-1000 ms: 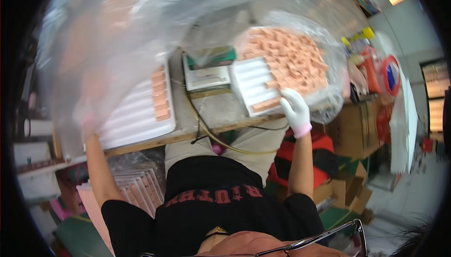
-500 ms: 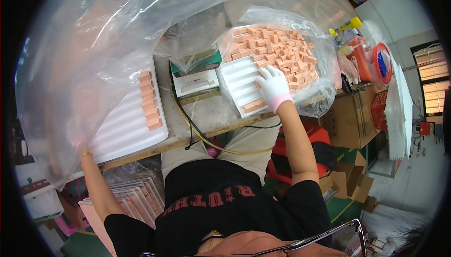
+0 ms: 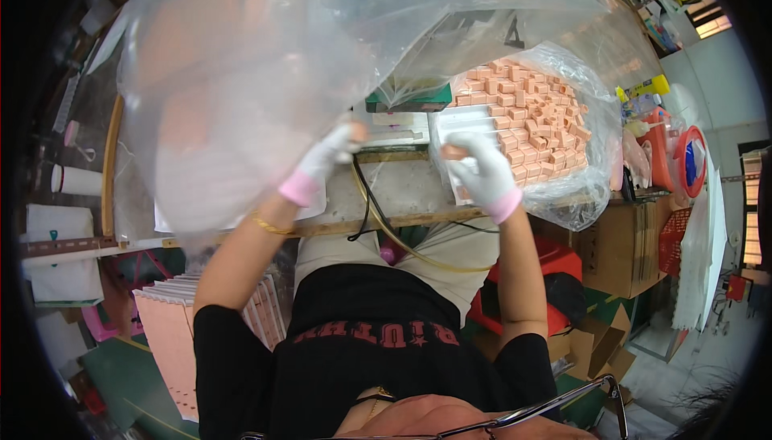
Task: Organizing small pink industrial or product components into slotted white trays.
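Gloved left hand [image 3: 326, 159] under filmy bag [image 3: 265, 78]; right hand [image 3: 482, 171] on ridged tray [image 3: 462, 130].

This is a small packing workshop, crowded with stock and supplies. A wooden-edged counter [image 3: 402, 199] carries a clear bag of small orange blocks [image 3: 539, 118] piled in bulk, and a large clear plastic bag [image 3: 265, 62] hangs above it. Flattened cardboard boxes [image 3: 635, 239] stand beside the counter, pink sheet stacks [image 3: 169, 335] wait beneath it, and a red basket [image 3: 674, 239] sits on the bare floor.
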Motion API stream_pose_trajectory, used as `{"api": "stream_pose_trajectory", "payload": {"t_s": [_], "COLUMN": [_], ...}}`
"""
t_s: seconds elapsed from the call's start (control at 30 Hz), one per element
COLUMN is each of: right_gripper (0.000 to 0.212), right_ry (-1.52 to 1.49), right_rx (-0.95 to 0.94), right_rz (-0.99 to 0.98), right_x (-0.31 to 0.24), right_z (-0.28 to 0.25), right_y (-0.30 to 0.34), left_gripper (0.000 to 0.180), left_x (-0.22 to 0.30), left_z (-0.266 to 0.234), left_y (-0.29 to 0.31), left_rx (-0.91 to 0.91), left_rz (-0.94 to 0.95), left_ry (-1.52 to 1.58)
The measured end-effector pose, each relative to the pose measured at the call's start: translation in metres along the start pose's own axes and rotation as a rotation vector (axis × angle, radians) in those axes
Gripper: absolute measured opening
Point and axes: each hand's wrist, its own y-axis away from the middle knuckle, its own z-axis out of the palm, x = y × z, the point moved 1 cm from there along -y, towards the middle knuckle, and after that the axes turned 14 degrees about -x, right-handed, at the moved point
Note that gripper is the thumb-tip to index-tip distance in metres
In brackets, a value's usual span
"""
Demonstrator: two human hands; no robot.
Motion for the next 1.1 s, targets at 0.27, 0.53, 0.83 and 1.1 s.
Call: {"api": "stream_pose_trajectory", "payload": {"t_s": [0.27, 0.53, 0.83, 1.1], "right_gripper": [0.041, 0.048, 0.021, 0.028], "right_ry": [0.273, -0.575, 0.272, 0.386], "right_rx": [-0.117, 0.026, 0.061, 0.325], "right_rz": [-0.109, -0.051, 0.276, 0.162], "right_x": [-0.029, -0.022, 0.002, 0.018], "right_z": [0.031, 0.047, 0.052, 0.069], "right_y": [-0.041, -0.032, -0.084, -0.086], "left_gripper": [0.039, 0.042, 0.038, 0.017], "left_x": [-0.034, -0.045, 0.058, 0.037], "left_z": [0.016, 0.034, -0.097, -0.221], "left_y": [-0.023, -0.025, 0.056, 0.109], "left_rx": [-0.015, -0.297, 0.358, 0.577], "left_rz": [-0.077, -0.005, -0.202, -0.476], "left_ry": [0.262, 0.353, -1.651, -1.949]}}
